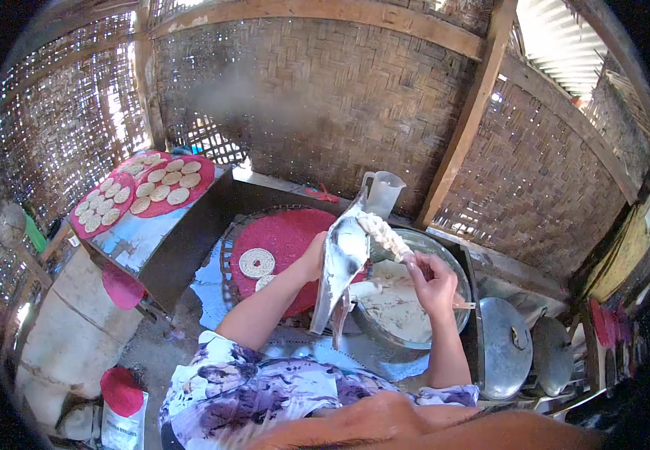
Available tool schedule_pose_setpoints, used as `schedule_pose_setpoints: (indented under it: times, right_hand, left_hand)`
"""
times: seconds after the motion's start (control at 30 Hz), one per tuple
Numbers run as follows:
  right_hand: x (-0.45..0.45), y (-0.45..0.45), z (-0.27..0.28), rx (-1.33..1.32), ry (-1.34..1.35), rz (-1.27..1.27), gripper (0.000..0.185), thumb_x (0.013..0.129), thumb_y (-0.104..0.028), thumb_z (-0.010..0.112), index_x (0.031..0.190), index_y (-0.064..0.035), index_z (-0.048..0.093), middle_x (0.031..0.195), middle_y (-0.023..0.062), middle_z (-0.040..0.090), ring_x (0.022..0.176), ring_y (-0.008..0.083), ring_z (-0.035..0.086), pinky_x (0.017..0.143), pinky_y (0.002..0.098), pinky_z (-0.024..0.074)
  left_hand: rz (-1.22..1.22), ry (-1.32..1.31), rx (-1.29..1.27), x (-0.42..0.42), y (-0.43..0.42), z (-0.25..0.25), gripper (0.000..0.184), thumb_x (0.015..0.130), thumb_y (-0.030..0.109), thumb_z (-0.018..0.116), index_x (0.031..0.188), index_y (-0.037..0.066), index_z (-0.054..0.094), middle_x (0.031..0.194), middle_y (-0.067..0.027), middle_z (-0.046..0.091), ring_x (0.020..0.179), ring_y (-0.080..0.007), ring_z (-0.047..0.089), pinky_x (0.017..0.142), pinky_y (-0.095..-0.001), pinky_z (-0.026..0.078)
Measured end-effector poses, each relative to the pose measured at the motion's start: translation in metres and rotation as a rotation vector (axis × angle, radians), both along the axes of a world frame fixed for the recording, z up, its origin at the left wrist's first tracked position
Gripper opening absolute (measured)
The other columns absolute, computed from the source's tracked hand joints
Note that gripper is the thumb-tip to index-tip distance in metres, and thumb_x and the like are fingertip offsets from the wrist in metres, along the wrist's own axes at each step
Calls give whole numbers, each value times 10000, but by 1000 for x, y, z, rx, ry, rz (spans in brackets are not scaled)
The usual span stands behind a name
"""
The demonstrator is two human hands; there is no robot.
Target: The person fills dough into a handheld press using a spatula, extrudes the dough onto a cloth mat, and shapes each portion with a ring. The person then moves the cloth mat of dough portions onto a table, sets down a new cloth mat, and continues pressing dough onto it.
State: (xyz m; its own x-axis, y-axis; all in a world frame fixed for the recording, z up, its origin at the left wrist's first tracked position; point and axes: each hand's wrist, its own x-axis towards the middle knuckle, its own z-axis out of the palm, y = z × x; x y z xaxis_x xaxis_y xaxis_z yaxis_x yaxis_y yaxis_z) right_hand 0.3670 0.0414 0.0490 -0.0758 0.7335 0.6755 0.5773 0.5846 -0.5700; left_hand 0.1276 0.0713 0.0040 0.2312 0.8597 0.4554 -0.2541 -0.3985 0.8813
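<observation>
My left hand is closed on a shiny grey-white piping bag, whose wide end faces up and whose ends hang down below. In my right hand the fingers pinch the lower end of a long lump of white dough, which slants up against the bag's mouth. Whether a utensil lies inside that lump I cannot tell. Under my right hand stands a large metal basin of pale dough, with a handle showing at its right side. Left of the bag, a coiled dough ring lies on a round pink mat.
Several coiled rounds lie on pink mats atop a box-like stand at the left. A clear plastic jug stands behind the basin. Metal lids lean at the right. Woven bamboo walls enclose the place.
</observation>
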Motion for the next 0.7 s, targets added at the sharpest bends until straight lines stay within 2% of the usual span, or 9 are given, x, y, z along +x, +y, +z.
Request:
schedule_pose_setpoints:
  times: [0.1, 0.17, 0.27, 0.33, 0.4, 0.43, 0.47, 0.53, 0.7]
  right_hand:
    - [1, -14, -5, -50, -18, 84, 153, 723, -117, 682, 830, -18, 639, 729, 92, 627, 637, 152, 603, 595, 264, 479]
    - [9, -20, -16, -123, -31, 199, 155, 718, -113, 685, 833, -18, 639, 740, 93, 629, 655, 153, 603, 616, 270, 479]
    - [34, -20, -34, -253, 74, 225, 172, 713, -128, 685, 841, -22, 637, 752, 98, 632, 677, 180, 610, 633, 285, 479]
    - [52, -12, -37, -351, 173, 195, 189, 711, -146, 683, 848, -25, 635, 759, 103, 635, 688, 206, 618, 638, 298, 479]
    - [63, -18, -22, -427, -314, -251, 219, 726, -202, 659, 864, -34, 634, 753, 119, 635, 665, 259, 613, 640, 346, 483]
    - [68, -16, -29, -518, -487, -318, 295, 732, -258, 637, 957, -68, 620, 867, 159, 619, 763, 300, 597, 715, 366, 467]
    - [66, -11, -44, -357, -498, -228, 323, 746, -276, 624, 990, -65, 606, 924, 163, 605, 818, 300, 584, 744, 364, 456]
    - [54, -4, -70, -30, -506, -51, 378, 775, -312, 600, 1054, -58, 576, 1039, 170, 576, 927, 298, 559, 802, 360, 435]
    - [-63, -57, -82, -1234, 1029, 1234, 832, 738, -699, 367, 1228, -27, 389, 1091, 248, 521, 855, 311, 559, 692, 391, 465]
  left_hand:
    - [-24, 1, -17, -7, 17, -14, 236, 828, 142, 510, 1028, 19, 530, 888, -97, 580, 795, -208, 590, 664, -392, 538]
    - [-159, -167, -66, -24, 52, -50, 257, 779, 51, 524, 1031, 19, 562, 904, -55, 611, 793, -120, 578, 697, -277, 485]
    - [179, -454, -454, -15, -4, 12, 179, 857, 211, 468, 923, 68, 553, 778, -70, 586, 661, -200, 589, 580, -367, 532]
    - [268, -202, -102, -26, -19, 19, 211, 816, 176, 551, 970, 32, 546, 782, -82, 585, 650, -201, 587, 565, -321, 531]
    - [-61, -529, -257, -50, -23, 28, 363, 637, 66, 714, 949, -5, 542, 782, -83, 571, 633, -202, 573, 506, -265, 477]
    - [-9, -381, 62, -56, -20, 23, 358, 642, 79, 713, 946, 6, 541, 801, -93, 573, 649, -214, 590, 516, -288, 490]
    - [47, -221, 374, -57, -13, 18, 353, 646, 92, 713, 944, 18, 539, 821, -103, 574, 664, -226, 607, 526, -311, 504]
    - [-47, -442, 184, -40, -40, 49, 327, 574, 127, 733, 820, 74, 523, 709, -29, 482, 625, -166, 542, 598, -321, 436]
    - [-425, -593, 342, -28, -37, 42, 317, 619, 186, 750, 786, 103, 493, 832, -27, 453, 727, -166, 541, 705, -340, 442]
